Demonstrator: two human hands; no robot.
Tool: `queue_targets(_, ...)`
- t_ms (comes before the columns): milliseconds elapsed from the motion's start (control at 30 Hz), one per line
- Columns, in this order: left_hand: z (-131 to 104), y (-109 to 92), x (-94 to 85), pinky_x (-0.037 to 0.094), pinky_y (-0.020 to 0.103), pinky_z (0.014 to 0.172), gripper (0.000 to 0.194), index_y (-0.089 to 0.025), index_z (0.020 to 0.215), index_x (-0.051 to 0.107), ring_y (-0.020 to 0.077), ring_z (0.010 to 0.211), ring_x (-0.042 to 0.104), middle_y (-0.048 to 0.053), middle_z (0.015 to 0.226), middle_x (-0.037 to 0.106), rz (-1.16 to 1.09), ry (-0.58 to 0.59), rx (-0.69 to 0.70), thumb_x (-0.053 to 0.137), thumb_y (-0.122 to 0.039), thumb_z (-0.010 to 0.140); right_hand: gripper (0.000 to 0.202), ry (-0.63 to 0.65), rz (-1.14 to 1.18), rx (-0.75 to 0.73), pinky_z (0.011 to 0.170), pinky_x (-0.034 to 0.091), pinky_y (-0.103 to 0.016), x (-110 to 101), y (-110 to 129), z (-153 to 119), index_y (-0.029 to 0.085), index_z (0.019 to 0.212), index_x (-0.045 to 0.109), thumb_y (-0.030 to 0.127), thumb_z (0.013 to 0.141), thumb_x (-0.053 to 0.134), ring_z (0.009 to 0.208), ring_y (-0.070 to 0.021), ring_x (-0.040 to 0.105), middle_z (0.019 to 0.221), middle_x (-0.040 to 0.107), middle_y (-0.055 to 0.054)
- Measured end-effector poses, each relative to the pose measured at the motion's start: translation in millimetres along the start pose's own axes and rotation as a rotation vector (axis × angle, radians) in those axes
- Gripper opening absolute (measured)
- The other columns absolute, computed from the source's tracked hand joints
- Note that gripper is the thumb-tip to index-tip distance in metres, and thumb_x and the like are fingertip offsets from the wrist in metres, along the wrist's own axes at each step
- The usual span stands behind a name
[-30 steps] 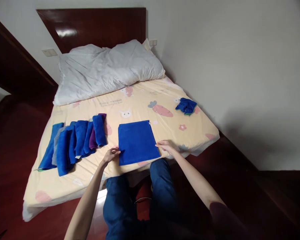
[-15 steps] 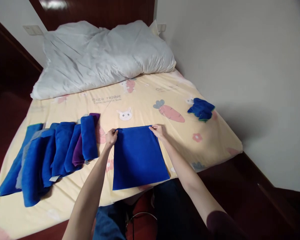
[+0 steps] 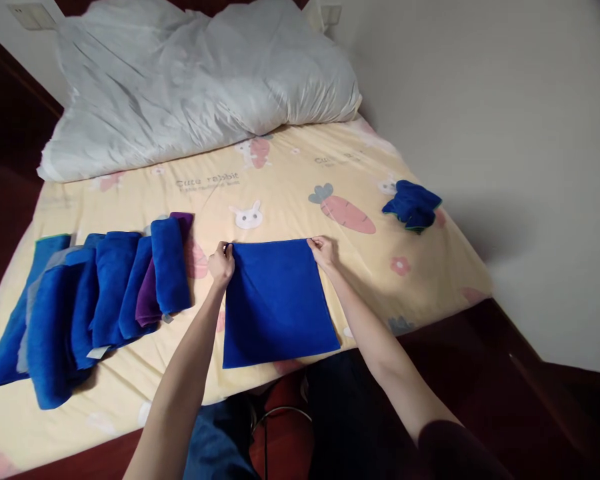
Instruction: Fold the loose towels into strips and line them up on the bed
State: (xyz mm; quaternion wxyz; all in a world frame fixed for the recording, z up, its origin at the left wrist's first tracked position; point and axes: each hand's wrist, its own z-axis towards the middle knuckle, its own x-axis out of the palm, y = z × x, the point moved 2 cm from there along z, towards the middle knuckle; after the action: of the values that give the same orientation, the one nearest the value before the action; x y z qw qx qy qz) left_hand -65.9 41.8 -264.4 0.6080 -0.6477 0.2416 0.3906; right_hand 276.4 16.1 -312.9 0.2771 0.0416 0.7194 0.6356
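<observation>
A flat blue cloth (image 3: 276, 303) lies spread on the yellow bedsheet (image 3: 290, 180) near the bed's front edge. My left hand (image 3: 222, 263) pinches its far left corner. My right hand (image 3: 322, 251) pinches its far right corner. Both arms reach forward over the cloth's sides. To the left lies a row of several folded blue cloths (image 3: 95, 293) with one purple cloth (image 3: 153, 293) among them, overlapping each other.
A crumpled blue cloth pile (image 3: 413, 205) sits near the bed's right edge by the white wall (image 3: 505, 133). A large white pillow (image 3: 190, 80) fills the head of the bed. Dark wooden floor (image 3: 530, 413) lies to the right and below.
Both hands moved from the cloth's near corners up to its far corners and now pinch them. The view has shifted closer to the bed.
</observation>
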Motion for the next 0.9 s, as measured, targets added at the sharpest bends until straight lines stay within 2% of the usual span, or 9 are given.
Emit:
queue_targets(200, 1.9, -8.5, 5.6, 0.048, 0.037, 0.082, 0.037, -0.021, 0.12, 0.066, 0.0316, 0.094, 0.071, 0.016, 0.11, 0.073, 0.2, 0.008, 0.101, 0.038, -0.041, 0.106, 0.031, -0.121, -0.253, -0.096, 0.072, 0.053, -0.029, 2.7, 11.3, -13.3, 0.018, 0.088, 0.075, 0.045, 0.094, 0.061, 0.074, -0.0217, 0.069, 0.081, 0.075, -0.01)
queue_targets(333, -4.2, -13.9, 0.1, 0.049, 0.044, 0.094, 0.044, -0.019, 0.133, 0.061, 0.0355, 0.11, 0.068, 0.02, 0.128, 0.066, 0.263, 0.043, 0.176, 0.036, -0.043, 0.106, 0.032, -0.186, -0.456, -0.23, 0.085, 0.053, -0.033, 2.6, 18.2, -15.7, 0.017, 0.093, 0.075, 0.042, 0.099, 0.055, 0.085, -0.0232, 0.069, 0.096, 0.075, -0.013)
queue_targets(400, -16.6, -21.2, -6.1, 0.044, 0.05, 0.108, 0.049, -0.017, 0.143, 0.054, 0.0386, 0.132, 0.056, 0.022, 0.144, 0.057, 0.255, 0.015, 0.256, 0.038, -0.042, 0.105, 0.035, -0.216, -0.506, -0.221, 0.091, 0.052, -0.037, 2.2, 24.0, -17.7, 0.016, 0.102, 0.075, 0.042, 0.1, 0.052, 0.093, -0.0256, 0.068, 0.104, 0.075, -0.015)
queue_targets(467, -34.7, -30.3, -8.9, 0.03, 0.054, 0.122, 0.054, -0.015, 0.15, 0.049, 0.0375, 0.151, 0.035, 0.02, 0.16, 0.042, 0.211, 0.021, 0.402, 0.041, -0.041, 0.103, 0.041, -0.241, -0.551, -0.22, 0.099, 0.05, -0.043, 3.7, 33.7, -25.9, 0.014, 0.119, 0.071, 0.043, 0.103, 0.048, 0.107, -0.0296, 0.066, 0.118, 0.071, -0.018)
queue_targets(567, -62.3, -37.2, 0.3, 0.012, 0.051, 0.131, 0.06, -0.013, 0.154, 0.047, 0.0322, 0.16, 0.015, 0.014, 0.169, 0.029, 0.14, 0.145, 0.577, 0.042, -0.042, 0.102, 0.052, -0.074, -0.647, -0.39, 0.114, 0.039, -0.054, 13.8, 51.5, -53.1, 0.015, 0.146, 0.056, 0.044, 0.106, 0.039, 0.136, -0.0355, 0.051, 0.149, 0.055, -0.019)
queue_targets(633, -72.1, -33.4, 12.2, 0.01, 0.051, 0.132, 0.065, -0.011, 0.155, 0.045, 0.0322, 0.16, 0.011, 0.013, 0.169, 0.028, 0.124, 0.201, 0.575, 0.043, -0.046, 0.101, 0.056, 0.141, -0.712, -0.527, 0.122, 0.028, -0.058, 21.8, 56.8, -74.8, 0.019, 0.155, 0.047, 0.046, 0.106, 0.039, 0.149, -0.0359, 0.036, 0.162, 0.042, -0.015)
queue_targets(700, -71.4, -25.2, 23.0, 0.009, 0.053, 0.131, 0.067, -0.013, 0.157, 0.044, 0.0335, 0.161, 0.008, 0.011, 0.17, 0.025, 0.115, 0.202, 0.534, 0.043, -0.05, 0.1, 0.059, 0.269, -0.769, -0.56, 0.127, 0.02, -0.058, 24.8, 52.7, -88.5, 0.021, 0.159, 0.041, 0.048, 0.106, 0.038, 0.155, -0.0336, 0.027, 0.167, 0.034, -0.01)
queue_targets(800, -54.4, -11.8, 31.5, 0.006, 0.057, 0.13, 0.067, -0.019, 0.157, 0.045, 0.0347, 0.161, 0.003, 0.007, 0.172, 0.022, 0.102, 0.199, 0.506, 0.046, -0.053, 0.099, 0.062, 0.286, -0.831, -0.515, 0.13, 0.015, -0.056, 21.4, 36.7, -86.0, 0.019, 0.163, 0.034, 0.047, 0.107, 0.034, 0.159, -0.0297, 0.021, 0.17, 0.029, -0.009)
queue_targets(900, -35.2, -6.1, 31.6, 0.005, 0.058, 0.13, 0.069, -0.018, 0.158, 0.042, 0.0349, 0.161, 0.002, 0.008, 0.172, 0.02, 0.094, 0.201, 0.471, 0.046, -0.054, 0.1, 0.063, 0.277, -0.868, -0.51, 0.13, 0.012, -0.056, 19.4, 27.3, -71.7, 0.017, 0.164, 0.031, 0.046, 0.108, 0.033, 0.16, -0.0288, 0.019, 0.171, 0.026, -0.01)
